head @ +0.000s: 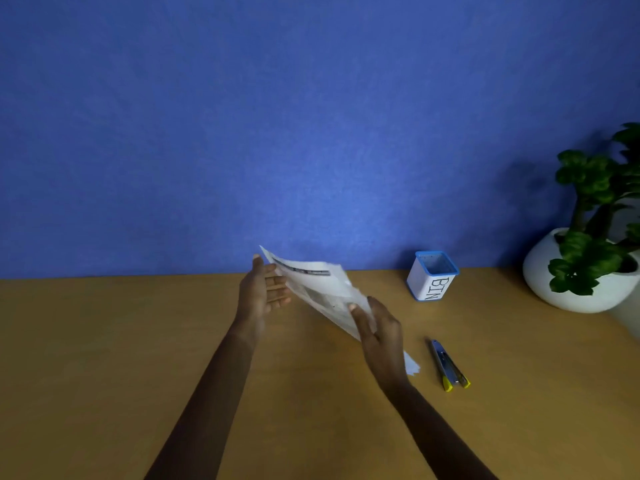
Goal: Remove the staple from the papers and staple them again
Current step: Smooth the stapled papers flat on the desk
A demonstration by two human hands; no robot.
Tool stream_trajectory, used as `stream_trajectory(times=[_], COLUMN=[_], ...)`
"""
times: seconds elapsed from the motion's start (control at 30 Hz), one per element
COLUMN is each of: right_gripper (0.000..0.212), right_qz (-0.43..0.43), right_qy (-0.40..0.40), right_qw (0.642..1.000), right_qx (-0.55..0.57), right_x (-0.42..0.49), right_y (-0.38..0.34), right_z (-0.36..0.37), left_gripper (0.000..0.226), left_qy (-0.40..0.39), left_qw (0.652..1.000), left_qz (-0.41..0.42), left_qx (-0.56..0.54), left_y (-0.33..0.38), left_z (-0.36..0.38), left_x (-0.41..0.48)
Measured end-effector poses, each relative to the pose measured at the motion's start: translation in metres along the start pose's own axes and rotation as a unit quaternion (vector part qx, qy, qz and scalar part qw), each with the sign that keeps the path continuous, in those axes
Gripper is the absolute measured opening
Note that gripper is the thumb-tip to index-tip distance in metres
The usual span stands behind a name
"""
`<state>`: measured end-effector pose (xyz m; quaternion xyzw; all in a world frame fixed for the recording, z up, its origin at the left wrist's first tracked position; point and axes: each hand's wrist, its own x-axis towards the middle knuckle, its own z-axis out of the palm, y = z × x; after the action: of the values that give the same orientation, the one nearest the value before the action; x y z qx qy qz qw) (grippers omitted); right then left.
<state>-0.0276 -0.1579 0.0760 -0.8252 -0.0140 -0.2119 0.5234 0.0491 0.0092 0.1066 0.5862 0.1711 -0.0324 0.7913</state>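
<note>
Papers (313,289) tilt above the table (138,341); right hand (379,336) pinches their 4 o'clock edge, left hand (261,294) straight-fingered at 9 o'clock; stapler (448,365) lies apart, 4 o'clock.

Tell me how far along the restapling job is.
Done: nothing that shows; the papers are too blurred to tell whether the staple is out. In hand: the right hand grips the papers above the desk, the left hand props their far corner with straight fingers. Left: the stapler lies untouched on the desk, so restapling remains.
</note>
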Motion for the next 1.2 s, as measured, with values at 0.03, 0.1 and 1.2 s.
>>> stream_trajectory(times=[0.03,0.1,1.2], right_gripper=[0.015,0.02,0.026], right_qz=[0.006,0.019,0.081], right_qy=[0.005,0.007,0.073], right_qw=[1.0,0.996,0.961], right_qx=[0.024,0.083,0.253], right_x=[0.006,0.016,0.055], right_y=[-0.004,-0.012,-0.056], right_z=[-0.005,-0.016,-0.051], left_gripper=[0.034,0.029,0.017], left_qy=[0.013,0.042,0.006], left_qw=[0.999,0.994,0.883], left_qz=[0.022,0.075,0.426], left_qx=[0.022,0.074,0.198], left_y=[0.003,0.007,0.024], left_z=[0.001,0.0,0.055], left_x=[0.0,0.001,-0.075])
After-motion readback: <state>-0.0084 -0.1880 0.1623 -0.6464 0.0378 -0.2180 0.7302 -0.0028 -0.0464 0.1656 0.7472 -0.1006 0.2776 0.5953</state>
